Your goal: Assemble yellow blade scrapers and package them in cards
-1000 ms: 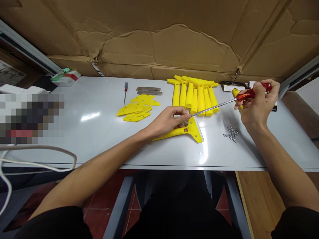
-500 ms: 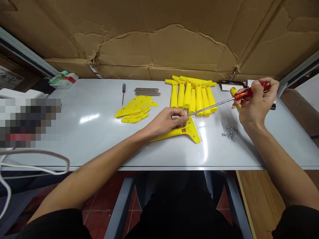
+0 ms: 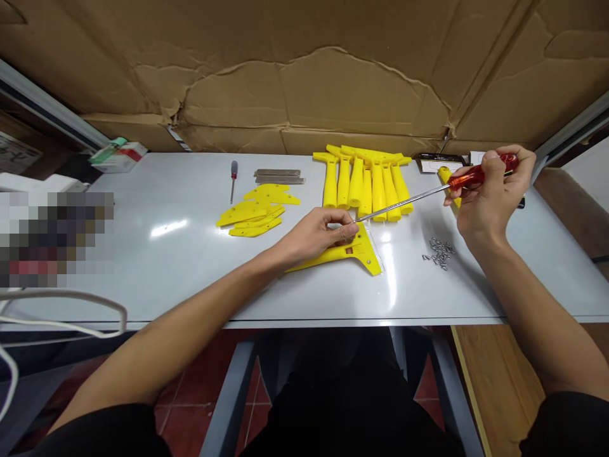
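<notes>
My right hand [image 3: 490, 197] is wrapped round the red handle of a long screwdriver [image 3: 409, 202], whose shaft slants down to the left. At its tip, the thumb and index finger of my left hand [image 3: 328, 231] are pinched together; whatever they hold is too small to make out. Under that hand lies a yellow scraper [image 3: 368, 257], its handle pointing left. A screw head shows on its lower front corner, and a clear strip runs along its wide edge. My left fingers hide the scraper's upper part.
Several yellow scraper handles [image 3: 354, 184] lie behind my left hand. Yellow plates [image 3: 257, 212], metal blades [image 3: 278, 176] and a small screwdriver [image 3: 233, 181] are to the left. A pile of screws [image 3: 440, 252] lies near my right wrist. Cardboard [image 3: 352, 89] stands along the back.
The view has shifted very slightly. Both hands, the screwdriver and the scraper keep nearly the same positions relative to each other.
</notes>
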A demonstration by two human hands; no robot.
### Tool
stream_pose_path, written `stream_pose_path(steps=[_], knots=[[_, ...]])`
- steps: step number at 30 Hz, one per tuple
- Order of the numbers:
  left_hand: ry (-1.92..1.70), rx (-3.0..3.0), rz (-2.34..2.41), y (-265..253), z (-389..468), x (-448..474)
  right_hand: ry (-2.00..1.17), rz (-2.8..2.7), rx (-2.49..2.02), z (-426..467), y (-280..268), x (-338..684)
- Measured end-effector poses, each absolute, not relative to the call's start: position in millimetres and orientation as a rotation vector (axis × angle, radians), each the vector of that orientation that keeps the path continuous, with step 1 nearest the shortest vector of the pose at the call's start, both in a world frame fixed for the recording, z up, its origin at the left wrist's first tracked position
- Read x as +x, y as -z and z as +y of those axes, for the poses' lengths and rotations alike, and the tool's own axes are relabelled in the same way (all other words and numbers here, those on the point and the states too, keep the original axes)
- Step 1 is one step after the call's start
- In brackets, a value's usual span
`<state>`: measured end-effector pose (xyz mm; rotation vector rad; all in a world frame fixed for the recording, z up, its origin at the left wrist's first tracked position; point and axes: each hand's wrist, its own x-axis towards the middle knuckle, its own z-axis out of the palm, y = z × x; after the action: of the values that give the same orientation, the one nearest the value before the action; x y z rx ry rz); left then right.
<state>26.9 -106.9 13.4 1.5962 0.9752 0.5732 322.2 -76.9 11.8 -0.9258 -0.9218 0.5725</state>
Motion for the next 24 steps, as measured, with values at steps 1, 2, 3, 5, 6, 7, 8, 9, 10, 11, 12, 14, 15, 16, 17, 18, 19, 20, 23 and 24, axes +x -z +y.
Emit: stream_pose_path(steps=[1, 2, 3, 5, 6, 7, 8, 9, 10, 11, 12, 14, 15, 16, 17, 18, 19, 20, 23, 24], knots=[[-0.574, 1.603, 0.967, -12.7, -106.6, 26.6, -0.568, -0.917, -0.925, -76.9, -12.5, 321.7], [-0.574, 1.608, 0.961, -11.8, -106.4, 26.1, -0.561, -0.916, -0.926, -77.0, -13.0, 321.2], [-0.573, 1.610, 0.956, -10.7, -106.2, 25.6, -0.551, -0.917, -0.926, -77.2, -13.4, 320.7], [-0.575, 1.609, 0.946, -8.5, -105.9, 24.5, -0.545, -0.924, -0.929, -77.7, -14.0, 320.0], [-0.578, 1.607, 0.943, -7.4, -105.7, 24.0, -0.543, -0.922, -0.929, -77.9, -14.1, 319.9], [-0.583, 1.604, 0.939, -6.5, -105.6, 23.6, -0.547, -0.920, -0.929, -78.1, -14.2, 320.0], [-0.585, 1.605, 0.935, -5.8, -105.5, 23.2, -0.551, -0.915, -0.928, -78.1, -14.3, 320.3], [-0.584, 1.607, 0.936, -5.5, -105.5, 23.0, -0.552, -0.909, -0.925, -78.1, -14.3, 320.7], [-0.581, 1.612, 0.940, -5.4, -105.5, 22.9, -0.550, -0.900, -0.920, -77.8, -14.2, 321.3], [-0.576, 1.618, 0.944, -5.7, -105.6, 23.0, -0.547, -0.893, -0.916, -77.5, -14.1, 321.9], [-0.573, 1.623, 0.948, -6.2, -105.7, 23.1, -0.545, -0.890, -0.912, -77.0, -13.9, 322.5], [-0.567, 1.626, 0.959, -7.4, -105.9, 23.5, -0.537, -0.882, -0.907, -76.3, -13.6, 323.5], [-0.564, 1.626, 0.960, -7.8, -106.0, 23.6, -0.539, -0.882, -0.908, -76.2, -13.5, 323.7], [-0.559, 1.627, 0.959, -8.2, -106.1, 23.6, -0.545, -0.884, -0.910, -76.2, -13.4, 323.7], [-0.553, 1.635, 0.956, -8.4, -106.2, 23.5, -0.551, -0.885, -0.910, -76.4, -13.4, 323.3], [-0.546, 1.650, 0.953, -8.6, -106.2, 23.4, -0.560, -0.888, -0.910, -76.8, -13.4, 322.8], [-0.540, 1.667, 0.949, -8.7, -106.3, 23.3, -0.567, -0.892, -0.909, -77.2, -13.5, 322.1], [-0.536, 1.681, 0.945, -9.0, -106.4, 23.3, -0.569, -0.897, -0.906, -77.7, -13.5, 321.4], [-0.530, 1.698, 0.942, -10.3, -107.2, 23.6, -0.565, -0.909, -0.901, -78.9, -13.7, 319.9], [-0.527, 1.695, 0.943, -10.9, -107.5, 23.8, -0.568, -0.912, -0.903, -79.2, -13.8, 319.8]])
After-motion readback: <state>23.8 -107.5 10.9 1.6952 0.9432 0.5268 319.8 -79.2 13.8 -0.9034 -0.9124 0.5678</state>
